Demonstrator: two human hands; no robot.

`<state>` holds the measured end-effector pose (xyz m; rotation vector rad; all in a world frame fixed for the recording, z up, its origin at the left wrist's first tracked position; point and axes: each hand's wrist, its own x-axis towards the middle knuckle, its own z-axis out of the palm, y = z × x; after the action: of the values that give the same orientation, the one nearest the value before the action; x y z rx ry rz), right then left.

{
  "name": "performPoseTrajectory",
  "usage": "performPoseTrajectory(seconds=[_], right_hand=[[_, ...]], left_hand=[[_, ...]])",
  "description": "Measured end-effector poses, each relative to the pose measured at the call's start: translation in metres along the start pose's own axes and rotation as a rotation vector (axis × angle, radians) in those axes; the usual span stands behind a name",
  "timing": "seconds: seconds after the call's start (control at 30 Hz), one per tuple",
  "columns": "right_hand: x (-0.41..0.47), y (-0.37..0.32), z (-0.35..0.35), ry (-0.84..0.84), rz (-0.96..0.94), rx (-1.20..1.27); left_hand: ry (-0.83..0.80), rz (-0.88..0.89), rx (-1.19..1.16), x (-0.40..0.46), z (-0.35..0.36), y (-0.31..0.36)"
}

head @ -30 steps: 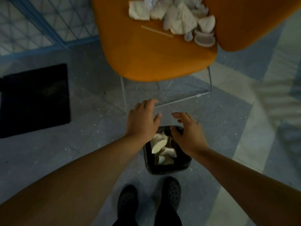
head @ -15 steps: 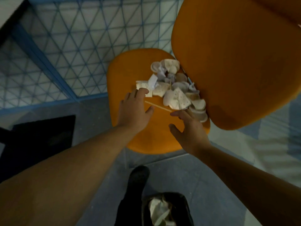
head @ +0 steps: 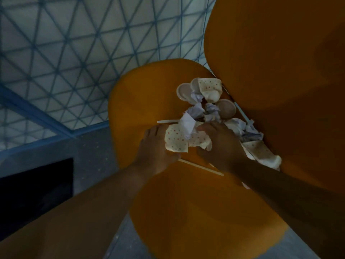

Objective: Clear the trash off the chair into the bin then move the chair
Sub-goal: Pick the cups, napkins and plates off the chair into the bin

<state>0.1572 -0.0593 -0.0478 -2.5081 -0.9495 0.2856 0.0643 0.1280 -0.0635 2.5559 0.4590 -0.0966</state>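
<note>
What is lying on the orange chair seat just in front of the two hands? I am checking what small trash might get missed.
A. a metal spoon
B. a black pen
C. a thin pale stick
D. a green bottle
C: a thin pale stick lies flat on the orange chair seat, partly under the left hand and right hand, which gather the dotted paper napkin.

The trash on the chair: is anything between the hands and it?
Nothing visible is. The left hand and right hand already touch the dotted napkin at the near edge of the trash on the chair.
</note>
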Motion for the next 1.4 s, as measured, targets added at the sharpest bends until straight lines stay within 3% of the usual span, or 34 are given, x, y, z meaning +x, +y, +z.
performPoseTrajectory(seconds=[0.13, 0.3, 0.47, 0.63, 0.83, 1.03, 1.4], right_hand=[[0.032, 0.010, 0.005, -0.108, 0.008, -0.131], [0.052, 0.015, 0.002, -0.245, -0.037, -0.280], [0.052, 0.013, -0.019, -0.169, 0.015, -0.051], [0.031, 0.012, -0.045, -0.063, 0.018, 0.030], [-0.019, -0.001, -0.071, 0.080, 0.058, 0.378], [-0.101, -0.012, -0.090, 0.248, -0.050, 0.313], [-0.268, -0.025, -0.054, 0.130, -0.088, 0.333]], left_hand=[[-0.112, 0.032, 0.017, 0.027, 0.000, -0.013], [-0.111, 0.047, -0.115, 0.039, -0.002, -0.021], [0.026, -0.030, -0.297, 0.040, -0.019, -0.011], [0.176, -0.023, -0.424, 0.028, -0.044, 0.019], [0.387, -0.022, -0.383, -0.021, -0.056, 0.067], [0.502, -0.071, -0.323, -0.103, -0.051, 0.106], [0.471, -0.131, -0.322, -0.256, 0.009, 0.144]])
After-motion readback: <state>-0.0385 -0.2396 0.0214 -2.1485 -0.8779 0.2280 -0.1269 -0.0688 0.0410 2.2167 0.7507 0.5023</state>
